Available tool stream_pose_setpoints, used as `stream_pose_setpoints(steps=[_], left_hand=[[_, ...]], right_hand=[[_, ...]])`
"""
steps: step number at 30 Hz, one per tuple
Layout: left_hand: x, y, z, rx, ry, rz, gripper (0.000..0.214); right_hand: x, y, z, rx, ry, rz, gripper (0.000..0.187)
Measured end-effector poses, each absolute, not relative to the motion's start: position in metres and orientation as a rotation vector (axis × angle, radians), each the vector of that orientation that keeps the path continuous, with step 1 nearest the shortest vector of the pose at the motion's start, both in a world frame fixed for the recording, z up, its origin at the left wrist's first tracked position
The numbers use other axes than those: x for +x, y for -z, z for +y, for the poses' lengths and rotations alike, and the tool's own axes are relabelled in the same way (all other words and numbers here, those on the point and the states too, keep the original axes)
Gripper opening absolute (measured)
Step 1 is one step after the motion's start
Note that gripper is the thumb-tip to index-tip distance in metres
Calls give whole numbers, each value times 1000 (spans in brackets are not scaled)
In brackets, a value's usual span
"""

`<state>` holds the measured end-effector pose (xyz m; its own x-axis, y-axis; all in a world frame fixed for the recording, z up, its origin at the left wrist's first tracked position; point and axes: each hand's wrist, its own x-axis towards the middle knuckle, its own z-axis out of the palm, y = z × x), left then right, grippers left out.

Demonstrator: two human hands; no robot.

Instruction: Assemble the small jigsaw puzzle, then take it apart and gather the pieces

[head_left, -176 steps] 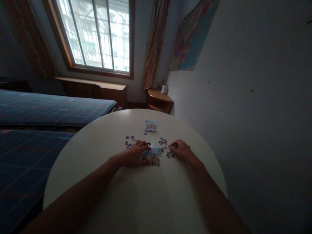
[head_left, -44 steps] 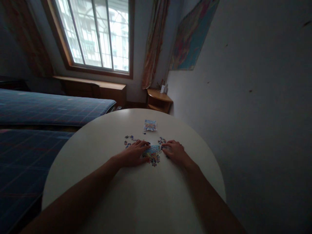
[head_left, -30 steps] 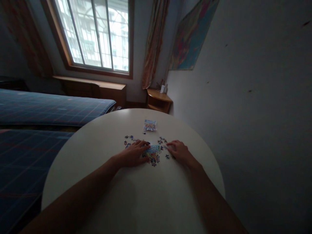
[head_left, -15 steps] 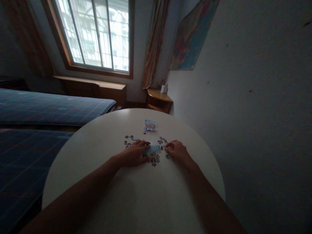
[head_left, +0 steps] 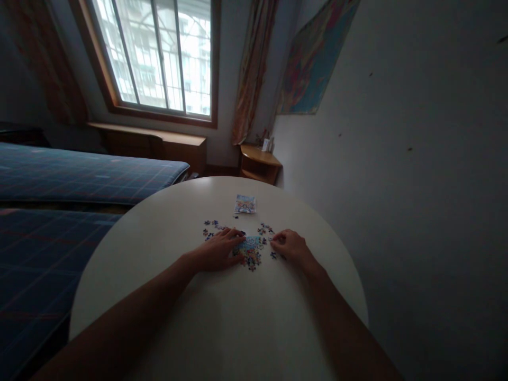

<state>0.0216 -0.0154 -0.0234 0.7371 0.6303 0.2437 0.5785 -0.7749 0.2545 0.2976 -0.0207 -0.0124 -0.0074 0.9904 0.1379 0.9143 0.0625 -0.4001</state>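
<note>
A partly joined jigsaw puzzle, light blue at the top and many-coloured below, lies flat on the round white table. Across its left edge rests my left hand, fingers stretched out and thumb apart, with the tips touching the puzzle. My right hand is just right of the puzzle, its thumb and forefinger pinched on a small puzzle piece that is mostly hidden. Loose puzzle pieces lie above the right hand, and one more piece is below its fingertips. Other loose pieces are scattered beyond the left hand.
A small square picture packet lies farther back on the white table. To the left are blue plaid mattresses. A wooden corner shelf stands behind the table, and a wall runs along the right.
My right hand has drawn very slightly to the right, away from the puzzle's edge, still pinched. My left hand stays on the puzzle. The view has shifted a little.
</note>
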Motion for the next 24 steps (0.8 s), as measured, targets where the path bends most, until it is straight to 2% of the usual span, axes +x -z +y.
stream_pose_setpoints(steps=[10,13,17,24], left_hand=[[23,21,-16,2757,-487,965,51],[23,22,-16,2751,-478,972,53],[22,23,-15,2743,-479,979,54],[25,22,-15,2706,-540,962,46]], right_hand=[[296,11,-25,-1754,-326,-1984,15],[296,12,-25,-1713,-374,-1969,20],[294,13,-24,-1624,-500,-1927,28],[284,11,-24,-1388,-757,-1783,23]])
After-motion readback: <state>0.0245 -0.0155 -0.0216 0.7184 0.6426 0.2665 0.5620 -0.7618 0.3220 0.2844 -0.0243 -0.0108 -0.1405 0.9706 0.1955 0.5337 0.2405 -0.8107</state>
